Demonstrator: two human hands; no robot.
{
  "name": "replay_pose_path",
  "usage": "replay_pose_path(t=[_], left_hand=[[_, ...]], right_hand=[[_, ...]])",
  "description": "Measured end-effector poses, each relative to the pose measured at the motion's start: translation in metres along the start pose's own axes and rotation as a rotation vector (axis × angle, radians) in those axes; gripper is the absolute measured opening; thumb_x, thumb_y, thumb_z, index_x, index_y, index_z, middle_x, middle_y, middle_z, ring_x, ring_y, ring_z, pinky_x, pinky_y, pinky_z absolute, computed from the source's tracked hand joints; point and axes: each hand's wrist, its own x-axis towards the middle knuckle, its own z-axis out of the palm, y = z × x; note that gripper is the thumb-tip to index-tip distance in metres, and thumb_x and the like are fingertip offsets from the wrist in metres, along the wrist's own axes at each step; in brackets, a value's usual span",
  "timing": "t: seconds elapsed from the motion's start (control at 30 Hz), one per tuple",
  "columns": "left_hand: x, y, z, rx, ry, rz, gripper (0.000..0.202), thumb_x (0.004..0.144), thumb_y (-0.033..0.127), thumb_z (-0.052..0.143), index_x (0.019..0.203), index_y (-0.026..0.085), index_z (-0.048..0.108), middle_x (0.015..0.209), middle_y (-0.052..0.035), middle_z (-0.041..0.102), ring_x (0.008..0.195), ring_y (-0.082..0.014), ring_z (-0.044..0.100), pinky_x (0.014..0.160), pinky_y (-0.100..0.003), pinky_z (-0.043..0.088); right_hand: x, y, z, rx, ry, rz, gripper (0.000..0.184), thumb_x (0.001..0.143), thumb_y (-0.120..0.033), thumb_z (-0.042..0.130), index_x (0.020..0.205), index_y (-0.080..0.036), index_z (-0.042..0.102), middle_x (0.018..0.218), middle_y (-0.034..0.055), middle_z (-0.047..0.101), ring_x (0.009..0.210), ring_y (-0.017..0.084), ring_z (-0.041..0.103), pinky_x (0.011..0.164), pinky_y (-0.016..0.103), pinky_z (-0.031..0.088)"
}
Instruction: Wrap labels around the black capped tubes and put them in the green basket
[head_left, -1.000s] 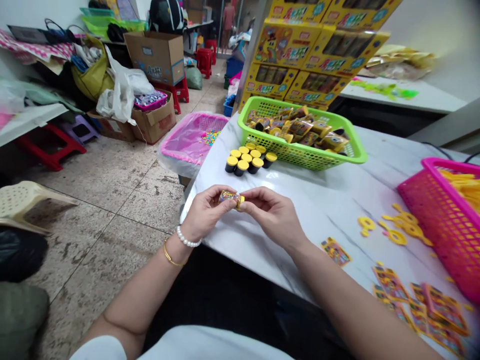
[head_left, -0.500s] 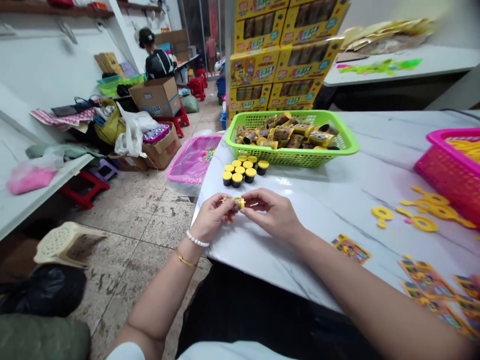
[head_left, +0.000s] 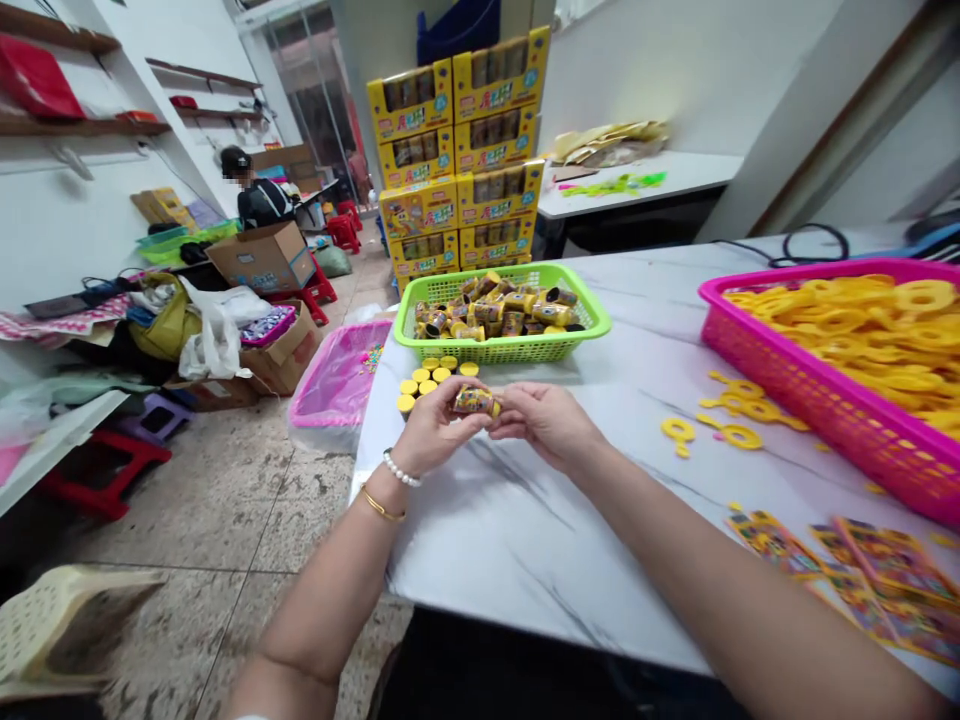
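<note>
My left hand [head_left: 433, 428] is closed round a small yellow printed canister [head_left: 475, 402], which lies tilted sideways over the table. At the canister's right end, the pinched fingers of my right hand [head_left: 546, 422] grip it; the fingertips partly hide that end. Just behind my left hand stand several small dark tubs with yellow lids [head_left: 441, 376], grouped closely together. Beyond them a green basket [head_left: 504, 350] holds many similar canisters in printed wraps, lying in a heap.
On the right, a pink basket [head_left: 817, 400] is full of yellow ring-ended plastic pieces. Several loose yellow pieces [head_left: 739, 437] and printed cards [head_left: 772, 543] lie before it. Yellow display boxes [head_left: 495, 200] are stacked behind the table. A lined pink basin [head_left: 330, 390] stands left; a person [head_left: 262, 200] sits farther back.
My view has swung to the right, showing more of the pink basket. The canister is now turned with more of its printed side visible, and my right fingers have closed at its end.
</note>
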Motion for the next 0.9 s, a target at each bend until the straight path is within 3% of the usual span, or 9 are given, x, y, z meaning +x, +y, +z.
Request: replay_pose_path(t=[0.1,0.2,0.3,0.47,0.57,0.73,0.83,0.9], left_hand=[[-0.008,-0.011,-0.004,-0.071,0.025,-0.072,0.049,0.067,0.046,0.086,0.097,0.015,0.064,0.083,-0.002,0.066,0.07,-0.0115,0.062,0.068,-0.024,0.05],[-0.011,-0.017,-0.007,-0.198,0.082,-0.196,0.056,0.074,0.065,0.074,0.092,0.013,0.062,0.069,-0.0003,0.063,0.05,-0.0082,0.054,0.05,-0.021,0.042],[-0.01,-0.017,-0.008,-0.206,0.131,-0.304,0.06,0.076,0.074,0.064,0.086,0.015,0.058,0.058,0.0018,0.058,0.04,-0.0074,0.049,0.041,-0.02,0.033],[-0.01,-0.01,-0.007,-0.124,0.102,-0.317,0.057,0.069,0.069,0.074,0.077,0.016,0.056,0.055,0.0037,0.055,0.041,-0.0054,0.046,0.041,-0.019,0.03],[-0.009,-0.007,-0.007,-0.093,0.081,-0.22,0.052,0.068,0.059,0.08,0.084,0.015,0.06,0.061,0.0041,0.057,0.049,-0.0056,0.049,0.049,-0.02,0.037],[-0.008,-0.006,-0.008,-0.062,0.041,-0.129,0.049,0.065,0.049,0.085,0.094,0.015,0.065,0.075,0.001,0.062,0.061,-0.0083,0.054,0.059,-0.023,0.045],[-0.008,-0.009,-0.009,-0.097,0.006,-0.144,0.053,0.065,0.05,0.085,0.098,0.015,0.066,0.076,0.0002,0.064,0.06,-0.0087,0.055,0.06,-0.024,0.046],[-0.008,-0.011,-0.009,-0.155,-0.006,-0.218,0.054,0.066,0.057,0.082,0.094,0.014,0.064,0.07,0.0009,0.063,0.053,-0.0077,0.053,0.054,-0.023,0.043]], right_hand=[[0.001,0.01,0.003,-0.019,-0.054,0.063,0.039,0.063,-0.047,0.089,0.069,-0.014,0.069,0.061,0.0047,0.071,0.051,0.012,0.067,0.049,0.02,0.058],[0.001,0.014,0.004,-0.015,-0.046,0.059,0.04,0.06,-0.048,0.09,0.07,-0.016,0.068,0.064,0.0035,0.071,0.054,0.012,0.068,0.052,0.021,0.06],[0.001,0.013,0.004,-0.048,-0.012,-0.067,0.042,0.055,-0.045,0.093,0.076,-0.018,0.069,0.074,0.0007,0.073,0.064,0.013,0.07,0.066,0.028,0.063],[-0.001,0.014,0.006,-0.252,0.038,-0.25,0.049,0.048,-0.046,0.096,0.081,-0.018,0.072,0.079,0.0016,0.074,0.07,0.016,0.071,0.074,0.034,0.063],[-0.002,0.016,0.007,-0.196,0.08,-0.166,0.046,0.053,-0.048,0.094,0.079,-0.017,0.072,0.074,0.0027,0.074,0.065,0.015,0.07,0.069,0.033,0.064],[0.001,0.017,0.004,-0.014,0.013,0.05,0.036,0.058,-0.041,0.093,0.073,-0.016,0.072,0.069,0.0043,0.074,0.062,0.014,0.071,0.061,0.024,0.064],[0.002,0.017,0.002,0.047,-0.056,0.139,0.037,0.061,-0.042,0.092,0.073,-0.015,0.071,0.068,0.0059,0.075,0.058,0.013,0.071,0.056,0.02,0.062],[0.002,0.016,0.0,0.042,-0.101,0.172,0.039,0.066,-0.048,0.089,0.075,-0.015,0.07,0.066,0.0049,0.073,0.054,0.012,0.069,0.052,0.02,0.06]])
